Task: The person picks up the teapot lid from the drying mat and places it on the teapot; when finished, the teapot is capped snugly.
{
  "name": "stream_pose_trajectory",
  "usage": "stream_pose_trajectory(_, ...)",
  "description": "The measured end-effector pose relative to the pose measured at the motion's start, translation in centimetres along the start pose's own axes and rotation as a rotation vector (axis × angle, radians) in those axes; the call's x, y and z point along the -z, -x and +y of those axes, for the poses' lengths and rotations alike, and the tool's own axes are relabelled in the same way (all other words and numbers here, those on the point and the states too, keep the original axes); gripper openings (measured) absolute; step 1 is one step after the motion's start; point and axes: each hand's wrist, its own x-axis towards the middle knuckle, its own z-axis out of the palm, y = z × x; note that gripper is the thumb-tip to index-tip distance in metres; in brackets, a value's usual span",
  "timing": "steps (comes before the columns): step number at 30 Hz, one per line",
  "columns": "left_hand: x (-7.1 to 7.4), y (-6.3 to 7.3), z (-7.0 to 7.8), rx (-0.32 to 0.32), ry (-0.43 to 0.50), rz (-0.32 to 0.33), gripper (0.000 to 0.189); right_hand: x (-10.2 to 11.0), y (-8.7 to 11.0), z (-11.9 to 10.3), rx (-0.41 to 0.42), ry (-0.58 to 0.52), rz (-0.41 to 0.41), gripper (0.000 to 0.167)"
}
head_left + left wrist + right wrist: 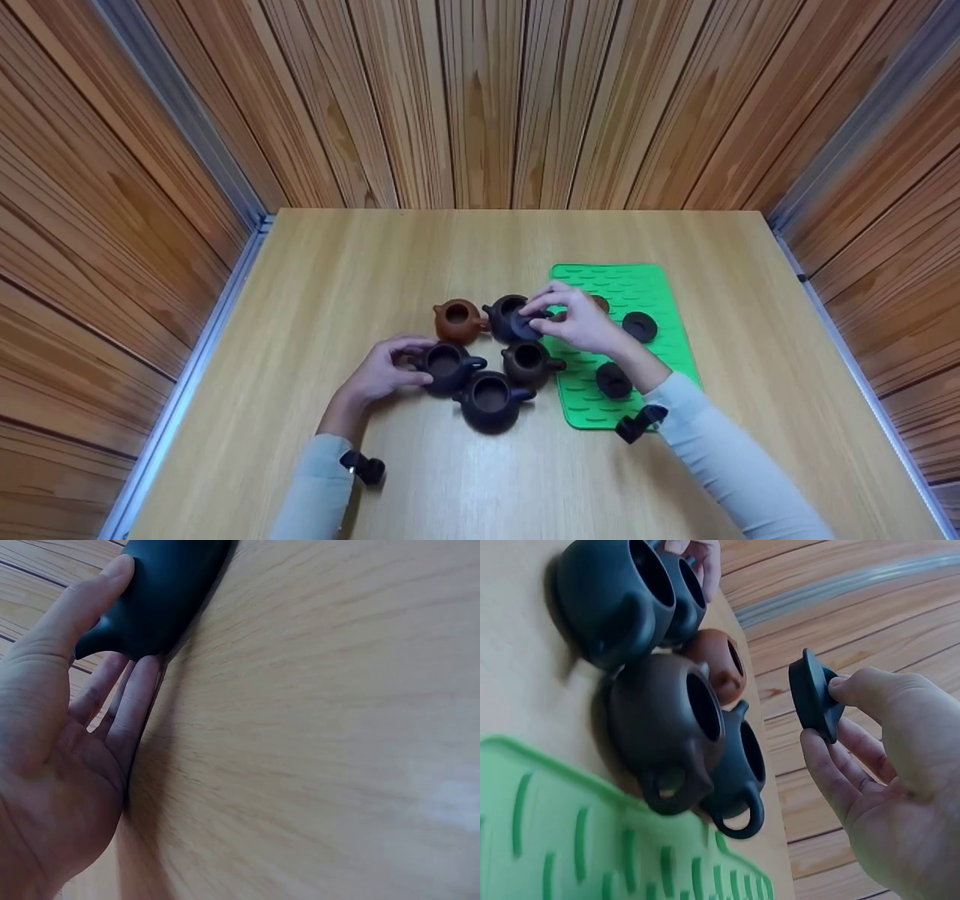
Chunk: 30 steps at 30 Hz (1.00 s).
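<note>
My right hand (583,322) pinches a dark teapot lid (807,696) between thumb and fingers. In the head view the lid hangs in front of the right side of the black teapot (501,319) at the back. My left hand (381,369) holds a black teapot (445,381) at its spout end, thumb on one side and fingers on the other. That pot stands on the table without a lid. Around it, also lidless, are a reddish-brown teapot (455,331), a dark brown teapot (524,376) and a larger black teapot (490,421).
A green ridged mat (664,289) lies to the right of the teapots. On it sit two dark lids, the upper lid (640,327) and the lower lid (614,380), plus a reddish-brown lid (601,303) partly hidden by my right hand. Wooden walls enclose the table (337,270).
</note>
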Motion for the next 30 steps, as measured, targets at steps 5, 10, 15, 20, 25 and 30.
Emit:
stream_pose_trajectory(5, 0.0, 0.0, -0.1, 0.009, -0.009, 0.0, 0.056, -1.1, -0.8, -0.8, 0.039, 0.003, -0.021, 0.018)
stream_pose_trajectory(10, 0.0, 0.0, -0.1, 0.001, -0.019, -0.005, 0.056, -2.1, -1.5, -1.5, 0.06, -0.019, -0.034, 0.017)
stream_pose_trajectory(15, 0.1, 0.0, 0.2, 0.018, -0.035, -0.007, 0.055, -3.1, -2.2, -2.0, 0.061, -0.059, -0.065, 0.018)
stream_pose_trajectory(20, 0.2, 0.0, 0.3, 0.039, -0.035, -0.007, 0.055, -4.1, -3.0, -2.7, 0.071, -0.07, -0.091, 0.019)
stream_pose_trajectory(25, 0.1, 0.0, 0.2, 0.054, -0.025, -0.008, 0.054, -5.2, -3.5, -3.5, 0.091, -0.078, -0.115, 0.019)
stream_pose_trajectory(30, 0.1, -0.1, 0.1, 0.057, -0.03, -0.007, 0.054, -6.4, -4.2, -4.3, 0.121, -0.089, -0.13, 0.02)
